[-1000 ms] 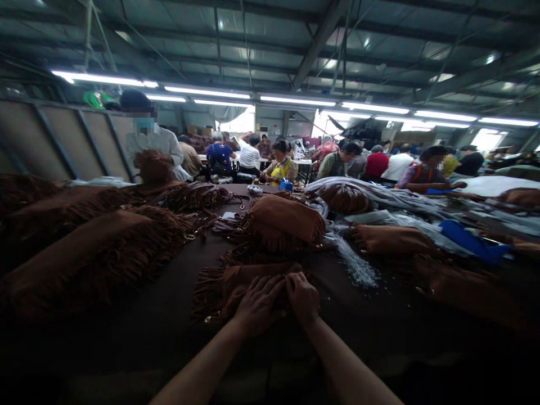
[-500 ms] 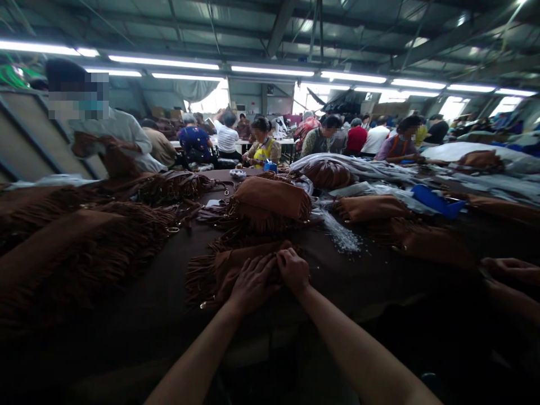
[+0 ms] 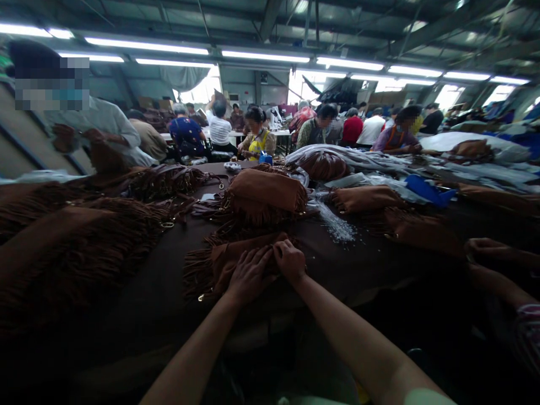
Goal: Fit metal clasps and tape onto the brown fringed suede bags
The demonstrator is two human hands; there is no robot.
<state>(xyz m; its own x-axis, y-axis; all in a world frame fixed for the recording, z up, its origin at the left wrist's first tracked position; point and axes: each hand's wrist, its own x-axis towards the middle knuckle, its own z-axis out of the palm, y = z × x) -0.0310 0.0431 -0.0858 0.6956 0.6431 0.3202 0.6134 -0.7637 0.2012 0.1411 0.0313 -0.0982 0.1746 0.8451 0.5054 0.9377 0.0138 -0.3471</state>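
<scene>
On the cloth-covered worktable (image 3: 350, 264), your left hand (image 3: 251, 275) and right hand (image 3: 289, 261) lie open — pressing the fringed suede bag (image 3: 219, 264) flat, no grip

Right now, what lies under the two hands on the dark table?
The left hand and right hand rest on a brown fringed suede bag; the part beneath the palms is hidden.

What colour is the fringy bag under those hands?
The fringed bag is reddish brown all over, and it shows best in the head view.
</scene>
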